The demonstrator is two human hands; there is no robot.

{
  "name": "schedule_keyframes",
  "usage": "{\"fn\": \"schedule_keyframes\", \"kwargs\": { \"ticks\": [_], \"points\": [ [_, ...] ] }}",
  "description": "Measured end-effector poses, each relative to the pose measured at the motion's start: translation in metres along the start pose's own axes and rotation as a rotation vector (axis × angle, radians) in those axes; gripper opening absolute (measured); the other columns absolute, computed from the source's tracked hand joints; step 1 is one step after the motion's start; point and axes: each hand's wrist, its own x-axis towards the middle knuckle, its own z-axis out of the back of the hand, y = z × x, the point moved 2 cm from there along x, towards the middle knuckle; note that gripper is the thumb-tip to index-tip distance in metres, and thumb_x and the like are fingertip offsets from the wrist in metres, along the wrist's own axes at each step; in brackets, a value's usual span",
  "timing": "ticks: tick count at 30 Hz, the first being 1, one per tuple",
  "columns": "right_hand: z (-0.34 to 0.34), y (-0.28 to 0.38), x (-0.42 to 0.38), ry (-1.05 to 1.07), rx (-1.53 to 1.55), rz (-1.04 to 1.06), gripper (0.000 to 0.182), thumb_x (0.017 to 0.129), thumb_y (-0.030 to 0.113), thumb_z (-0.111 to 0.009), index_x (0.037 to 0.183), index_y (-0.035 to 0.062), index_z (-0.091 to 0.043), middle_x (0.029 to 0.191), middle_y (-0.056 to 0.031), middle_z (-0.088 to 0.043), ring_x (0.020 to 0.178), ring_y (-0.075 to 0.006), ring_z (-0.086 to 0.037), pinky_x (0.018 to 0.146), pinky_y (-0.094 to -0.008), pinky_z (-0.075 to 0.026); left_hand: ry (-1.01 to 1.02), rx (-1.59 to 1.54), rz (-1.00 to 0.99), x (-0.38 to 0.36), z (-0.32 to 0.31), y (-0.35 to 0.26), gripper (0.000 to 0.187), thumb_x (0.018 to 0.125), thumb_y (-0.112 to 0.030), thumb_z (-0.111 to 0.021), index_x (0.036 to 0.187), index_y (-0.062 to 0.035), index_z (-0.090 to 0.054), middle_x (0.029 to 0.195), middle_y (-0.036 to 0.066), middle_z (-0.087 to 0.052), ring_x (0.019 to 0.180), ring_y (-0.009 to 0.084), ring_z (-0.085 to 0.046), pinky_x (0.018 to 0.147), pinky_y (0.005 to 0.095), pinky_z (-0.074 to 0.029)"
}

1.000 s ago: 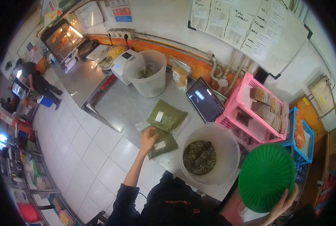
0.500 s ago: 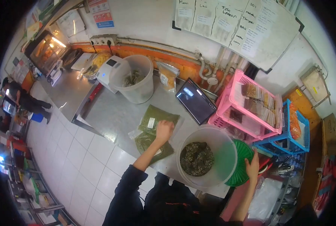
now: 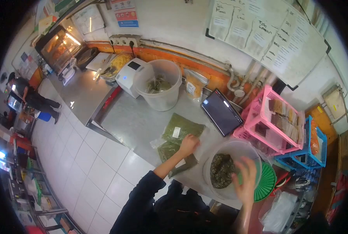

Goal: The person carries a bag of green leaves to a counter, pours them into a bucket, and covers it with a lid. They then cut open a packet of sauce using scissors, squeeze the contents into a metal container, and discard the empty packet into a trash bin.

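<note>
My left hand (image 3: 190, 144) rests at the right side of two bags of green contents, an upper bag (image 3: 185, 127) and a lower bag (image 3: 167, 151); its fingers are curled and whatever they hold is hidden. Above a clear round tub (image 3: 210, 171) my right hand (image 3: 245, 178) is raised with its fingers spread, holding nothing. Dark, greenish-brown contents (image 3: 222, 170) lie at the bottom of that tub. Against the tub's right side leans a green ribbed basket (image 3: 266, 182), partly hidden behind it.
Behind the bags stand another clear tub (image 3: 164, 99), a white device (image 3: 130, 76), an orange-filled bag (image 3: 194, 84) and a tablet (image 3: 222, 112). Pink (image 3: 259, 134) and blue (image 3: 290, 160) crates are at the right. Another person (image 3: 35, 95) stands far left.
My right hand has left the green basket's rim and moved left over the tub, fingers spread. My left hand stays by the bags. The whole view has shifted.
</note>
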Motion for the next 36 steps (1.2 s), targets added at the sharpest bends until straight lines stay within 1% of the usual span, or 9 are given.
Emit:
{"fn": "schedule_keyframes", "kwargs": {
  "ticks": [4,12,17,21,23,26,30,32,36],
  "points": [
    [-0.012,0.028,0.027,0.216,0.192,0.133,0.055,0.065,0.002,-0.064,0.116,0.0085,-0.048,0.123,-0.0149,-0.043,0.117,-0.0364,-0.037,0.097,-0.0451,-0.029,-0.562,-0.667,0.360,0.010,0.080,0.019,0.008,0.077,-0.008,-0.057,0.080,-0.0022,-0.062,0.068,0.006,-0.062,0.059,0.0155,-0.056,0.058,0.0261,-0.045],
    [-0.096,0.043,0.165,-0.010,0.098,0.388,0.055,0.067,0.012,-0.065,0.118,0.0087,-0.046,0.124,-0.0155,-0.043,0.118,-0.0339,-0.037,0.098,-0.0434,-0.028,-0.696,-1.145,0.275,-0.014,0.219,0.031,0.004,0.079,-0.002,-0.055,0.081,-0.0009,-0.059,0.072,-0.001,-0.059,0.066,0.0063,-0.053,0.060,0.0212,-0.041],
    [-0.146,0.050,0.179,0.382,0.030,0.335,0.011,0.068,0.014,-0.062,0.078,0.0103,-0.065,0.075,-0.0107,-0.063,0.071,-0.0279,-0.060,0.068,-0.0371,-0.046,-0.675,-1.389,0.424,-0.055,0.231,0.044,0.004,0.079,0.001,-0.055,0.079,-0.0016,-0.058,0.071,0.001,-0.059,0.069,0.0069,-0.054,0.062,0.0220,-0.043],
    [-0.159,0.073,0.140,0.384,0.372,0.390,0.011,0.069,0.009,-0.056,0.070,0.0107,-0.067,0.063,-0.0109,-0.061,0.058,-0.0265,-0.059,0.055,-0.0373,-0.045,-0.594,-1.178,0.411,-0.107,0.218,0.076,0.003,0.080,-0.002,-0.056,0.080,-0.0011,-0.059,0.071,0.002,-0.060,0.069,0.0085,-0.055,0.062,0.0229,-0.043],
    [-0.164,0.077,0.131,0.362,0.052,0.529,0.010,0.068,0.010,-0.057,0.070,0.0094,-0.067,0.063,-0.0108,-0.061,0.056,-0.0257,-0.059,0.052,-0.0354,-0.044,-0.521,-0.826,0.370,-0.123,0.199,0.086,0.007,0.081,-0.007,-0.058,0.082,-0.0006,-0.060,0.074,0.003,-0.061,0.069,0.0085,-0.056,0.062,0.0236,-0.044],
    [-0.164,0.083,0.124,0.325,0.263,0.390,0.008,0.066,0.010,-0.059,0.063,0.0055,-0.065,0.057,-0.0137,-0.057,0.048,-0.0258,-0.055,0.047,-0.0331,-0.041,-0.586,-1.035,0.468,-0.135,0.184,0.087,0.013,0.082,-0.013,-0.060,0.086,-0.0002,-0.060,0.075,0.003,-0.063,0.070,0.0095,-0.058,0.061,0.0246,-0.046],
    [-0.157,0.090,0.114,0.262,0.455,0.353,0.008,0.064,0.006,-0.058,0.061,0.0020,-0.064,0.053,-0.0152,-0.054,0.046,-0.0256,-0.052,0.046,-0.0332,-0.039,-0.506,-0.587,0.506,-0.130,0.233,0.053,0.022,0.070,-0.006,-0.059,0.091,-0.0019,-0.058,0.084,0.013,-0.061,0.081,0.0286,-0.058,0.078,0.0357,-0.044],
    [-0.148,0.107,0.104,0.228,0.428,0.403,0.006,0.062,0.004,-0.059,0.061,0.0046,-0.065,0.056,-0.0146,-0.056,0.049,-0.0274,-0.054,0.049,-0.0344,-0.041,-0.718,-0.045,0.147,-0.132,0.266,0.008,0.032,0.064,-0.006,-0.058,0.096,-0.0030,-0.055,0.098,0.012,-0.056,0.096,0.0317,-0.051,0.091,0.0389,-0.035],
    [-0.146,0.089,0.073,0.401,0.191,0.441,0.020,0.070,0.014,-0.061,0.088,0.0092,-0.067,0.082,-0.0141,-0.064,0.074,-0.0245,-0.061,0.066,-0.0343,-0.047,-0.351,-0.166,-0.119,-0.121,0.217,-0.024,0.030,0.063,-0.010,-0.058,0.092,-0.0035,-0.053,0.098,0.010,-0.052,0.099,0.0291,-0.047,0.095,0.0407,-0.030]
  ]
}}
